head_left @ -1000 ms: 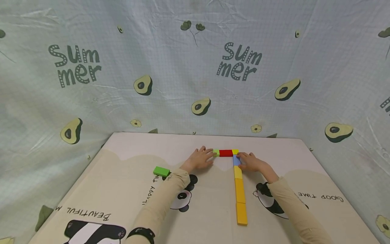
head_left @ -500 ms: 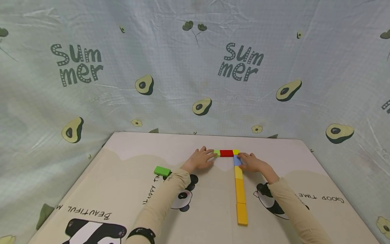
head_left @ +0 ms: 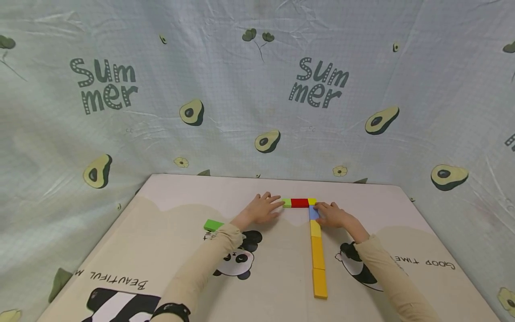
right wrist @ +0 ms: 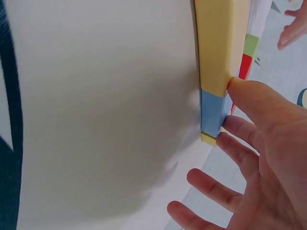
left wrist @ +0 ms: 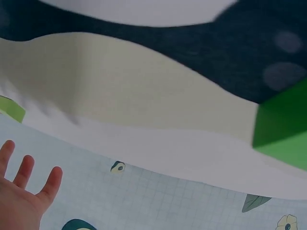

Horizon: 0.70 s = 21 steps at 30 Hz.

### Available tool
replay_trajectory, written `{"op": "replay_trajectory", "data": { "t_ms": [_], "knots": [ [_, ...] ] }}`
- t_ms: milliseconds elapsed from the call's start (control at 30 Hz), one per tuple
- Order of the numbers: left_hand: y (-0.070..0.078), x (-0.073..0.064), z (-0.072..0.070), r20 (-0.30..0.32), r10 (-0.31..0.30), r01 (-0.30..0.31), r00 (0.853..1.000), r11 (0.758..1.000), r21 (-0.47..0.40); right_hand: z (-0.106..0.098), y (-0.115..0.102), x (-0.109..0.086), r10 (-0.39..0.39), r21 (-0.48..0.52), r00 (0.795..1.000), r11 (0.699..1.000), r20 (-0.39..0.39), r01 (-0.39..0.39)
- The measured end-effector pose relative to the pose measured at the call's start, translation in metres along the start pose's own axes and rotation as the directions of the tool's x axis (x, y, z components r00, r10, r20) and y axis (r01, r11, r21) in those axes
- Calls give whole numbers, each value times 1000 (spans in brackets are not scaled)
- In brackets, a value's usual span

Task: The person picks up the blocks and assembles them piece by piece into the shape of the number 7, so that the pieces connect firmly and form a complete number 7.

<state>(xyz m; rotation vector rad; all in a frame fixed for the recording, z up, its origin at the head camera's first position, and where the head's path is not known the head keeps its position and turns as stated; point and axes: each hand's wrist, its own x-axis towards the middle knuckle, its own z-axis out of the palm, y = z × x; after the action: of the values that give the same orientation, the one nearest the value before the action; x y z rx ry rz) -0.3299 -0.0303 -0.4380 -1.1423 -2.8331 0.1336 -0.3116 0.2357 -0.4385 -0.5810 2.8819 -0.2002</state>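
Observation:
In the head view my left hand (head_left: 262,209) has its fingers spread, their tips close to the light green block (head_left: 287,203); I cannot tell whether they touch it. That block heads a short row with a red block (head_left: 299,203) and a small yellow block (head_left: 312,201). My right hand (head_left: 334,215) touches the right side of the blue block (head_left: 313,213). In the right wrist view its thumb is at the seam of the pale yellow block (right wrist: 214,48) and the blue block (right wrist: 212,112), with two fingertips further along and the other fingers extended free.
Towards the front edge, the column continues with orange-yellow blocks (head_left: 317,252). A green block (head_left: 213,225) lies apart, partly behind the left sleeve (head_left: 209,264). The table (head_left: 277,273) bears printed pandas and words; a patterned cloth (head_left: 225,80) hangs behind.
My left hand and forearm have shifted slightly left, and the sleeve now covers more of the separate green block. The right hand and the blocks look unmoved.

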Motion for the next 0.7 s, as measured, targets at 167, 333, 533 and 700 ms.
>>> {"op": "replay_trajectory", "data": {
  "t_ms": [167,333,533,700],
  "knots": [
    [1,-11,-3,-19,55,-55,998,998,-4,-2,0,-1,29,-10,999,1000,18,-28],
    [4,-22,-4,-52,97,-98,994,995,-15,0,1,-1,32,-18,999,999,15,-31],
    [6,-39,-6,-81,116,-119,990,992,-35,1,3,1,33,-20,999,999,7,-33],
    [3,-58,-9,-139,139,-146,981,988,-43,1,2,2,29,-15,1000,999,9,-29]
  ]
}}
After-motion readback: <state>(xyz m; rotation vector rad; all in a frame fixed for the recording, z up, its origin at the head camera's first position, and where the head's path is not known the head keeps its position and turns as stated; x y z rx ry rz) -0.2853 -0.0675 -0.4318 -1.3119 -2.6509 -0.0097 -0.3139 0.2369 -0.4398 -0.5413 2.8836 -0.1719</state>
